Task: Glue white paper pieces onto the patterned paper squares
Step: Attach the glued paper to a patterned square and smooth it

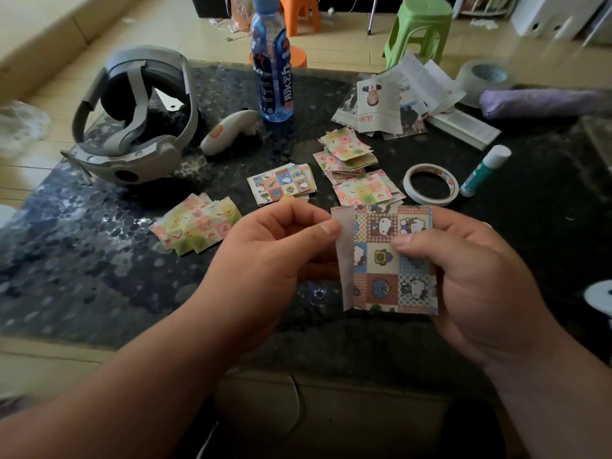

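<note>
I hold a patterned paper square (394, 263) with cartoon prints upright above the dark table. My right hand (463, 270) grips its right side, thumb pressed on the front. My left hand (271, 256) pinches the top of a narrow white paper strip (344, 260) lying along the square's left edge. A green-and-white glue stick (485, 170) lies at the right. Piles of patterned squares sit behind: a pastel pile (198, 223) at the left, a cartoon pile (281, 183) in the middle, and a pink-green heap (354, 160) to its right.
A roll of white tape (430, 184) lies beside the glue stick. A grey headset (135, 117), a controller (228, 130) and a blue bottle (271, 61) stand at the back. Cut newspaper (397, 101), a tape roll (483, 77) and a purple folded umbrella (543, 102) lie back right.
</note>
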Demonstrator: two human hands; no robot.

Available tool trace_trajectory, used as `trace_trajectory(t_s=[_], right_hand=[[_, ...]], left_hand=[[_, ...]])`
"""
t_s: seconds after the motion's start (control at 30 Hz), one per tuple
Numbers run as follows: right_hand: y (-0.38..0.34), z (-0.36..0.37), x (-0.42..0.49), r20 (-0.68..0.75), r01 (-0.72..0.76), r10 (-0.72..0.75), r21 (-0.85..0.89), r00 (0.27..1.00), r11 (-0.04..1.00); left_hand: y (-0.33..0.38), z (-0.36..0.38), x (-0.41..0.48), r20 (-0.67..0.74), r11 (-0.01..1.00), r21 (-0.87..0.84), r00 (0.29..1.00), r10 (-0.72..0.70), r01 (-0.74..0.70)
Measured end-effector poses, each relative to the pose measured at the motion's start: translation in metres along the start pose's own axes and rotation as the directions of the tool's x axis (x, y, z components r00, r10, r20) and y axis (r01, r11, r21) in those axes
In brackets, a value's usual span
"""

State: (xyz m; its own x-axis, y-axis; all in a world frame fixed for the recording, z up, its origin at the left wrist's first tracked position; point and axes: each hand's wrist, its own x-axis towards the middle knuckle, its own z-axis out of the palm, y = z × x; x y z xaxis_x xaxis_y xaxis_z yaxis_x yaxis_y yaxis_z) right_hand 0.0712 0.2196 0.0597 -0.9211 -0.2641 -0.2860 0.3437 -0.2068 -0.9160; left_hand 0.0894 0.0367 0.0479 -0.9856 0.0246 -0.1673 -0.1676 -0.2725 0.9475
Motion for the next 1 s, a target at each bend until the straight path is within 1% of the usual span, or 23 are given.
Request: trace_trajectory(t_s=[0.17,0.4,0.6,0.77,1.0], right_hand=[[-0.0024,0.0020,-0.0004,-0.005,0.039,-0.039,-0.055,0.999,0.998],[-0.0063,-0.0024,-0.0020,-0.071,0.082,-0.088,-0.082,0.994,0.993],[-0.0001,0.0025,-0.0020,-0.075,0.014,-0.017,-0.049,0.997,0.999],[0.0006,0.0025,-0.0021,-0.073,-0.002,-0.003,-0.067,0.997,0.998],[0.0032,-0.0005,-0.0012,-0.063,-0.011,0.005,-0.099,0.998,0.995]], left_hand=[[-0.0010,-0.0007,0.0014,-0.029,0.999,0.041,0.999,0.025,-0.024],[-0.0047,-0.0034,0.0070,-0.165,0.987,0.158,0.984,0.065,-0.039],[-0.0049,0.0023,0.0044,-0.102,0.993,0.111,0.994,0.044,-0.033],[-0.0054,0.0040,0.0020,-0.062,0.998,0.044,0.997,0.046,-0.043],[-0.0070,0.0023,0.0018,-0.022,0.997,0.053,0.999,0.049,-0.048]])
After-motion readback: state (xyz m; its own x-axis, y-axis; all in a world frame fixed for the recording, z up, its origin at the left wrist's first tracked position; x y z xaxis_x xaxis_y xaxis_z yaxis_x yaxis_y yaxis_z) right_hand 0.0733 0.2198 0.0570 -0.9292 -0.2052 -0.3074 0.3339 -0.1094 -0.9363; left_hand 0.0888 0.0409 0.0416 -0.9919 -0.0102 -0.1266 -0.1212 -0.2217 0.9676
